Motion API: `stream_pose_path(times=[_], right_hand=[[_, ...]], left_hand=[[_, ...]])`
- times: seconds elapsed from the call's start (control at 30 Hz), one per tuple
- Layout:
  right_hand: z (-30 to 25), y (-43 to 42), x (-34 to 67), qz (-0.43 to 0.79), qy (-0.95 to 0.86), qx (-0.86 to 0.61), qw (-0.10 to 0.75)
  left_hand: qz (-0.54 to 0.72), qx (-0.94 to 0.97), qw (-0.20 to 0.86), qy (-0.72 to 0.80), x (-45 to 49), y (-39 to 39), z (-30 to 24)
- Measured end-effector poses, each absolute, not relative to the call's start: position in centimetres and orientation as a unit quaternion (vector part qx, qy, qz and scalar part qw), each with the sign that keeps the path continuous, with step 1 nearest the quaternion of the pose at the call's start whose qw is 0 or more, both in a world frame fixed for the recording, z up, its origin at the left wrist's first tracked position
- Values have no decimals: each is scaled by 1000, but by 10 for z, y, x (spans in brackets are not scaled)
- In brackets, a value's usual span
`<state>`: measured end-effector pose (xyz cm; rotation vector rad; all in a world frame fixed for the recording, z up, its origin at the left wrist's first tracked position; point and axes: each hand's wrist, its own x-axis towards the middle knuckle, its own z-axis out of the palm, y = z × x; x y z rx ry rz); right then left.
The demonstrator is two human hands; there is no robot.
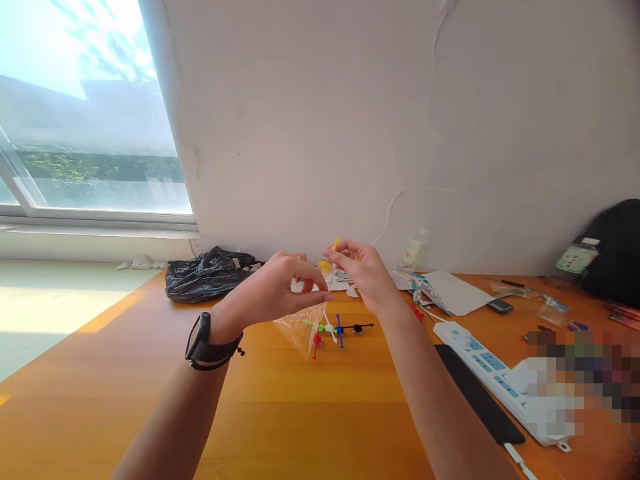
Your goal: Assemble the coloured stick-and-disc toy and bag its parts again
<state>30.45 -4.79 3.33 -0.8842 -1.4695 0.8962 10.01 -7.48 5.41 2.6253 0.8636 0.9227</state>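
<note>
My left hand (pixel 285 283), with a black band on its wrist, pinches the top of a clear plastic bag (pixel 300 330) that hangs over the table. Between the fingertips of my right hand (pixel 363 270) is a small yellow plastic arrow with a round hub (pixel 326 267), held just above the bag's opening. Behind and below the bag, similar arrow pieces lie on the wood: a red one (pixel 317 341), a white one (pixel 329 328), a blue one (pixel 340 331) and a black one (pixel 358 329). A green one is partly seen through the bag.
A black plastic bag (pixel 207 275) lies at the back left below the window. On the right are a white power strip (pixel 493 373), a black phone-like slab (pixel 470 387), paper (pixel 457 292) and a bottle (pixel 416 250). Another bottle (pixel 577 258) stands by a black bag (pixel 617 253).
</note>
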Motion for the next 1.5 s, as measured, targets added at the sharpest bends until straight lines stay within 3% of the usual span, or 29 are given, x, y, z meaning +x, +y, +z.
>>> stream_pose_path(times=[0.2, 0.47, 0.53, 0.67, 0.83, 1.07, 1.5], right_hand=[[36, -51, 312, 358, -663, -391, 528], [22, -27, 321, 316, -664, -396, 550], [3, -9, 327, 268, -701, -430, 502], [-49, 24, 335, 222, -779, -507, 295], [-105, 41, 333, 237, -761, -551, 246], [-125, 42, 331, 294, -737, -542, 278], [-70, 32, 354, 427, -656, -458, 422]], left_hand=[[323, 893, 105, 296, 99, -73, 53], [297, 893, 105, 322, 97, -70, 54], [283, 895, 97, 329, 96, -69, 54], [267, 907, 81, 316, 97, -64, 49], [257, 913, 70, 309, 100, -63, 45], [233, 915, 70, 322, 97, -64, 47], [241, 888, 18, 391, 80, -61, 49]])
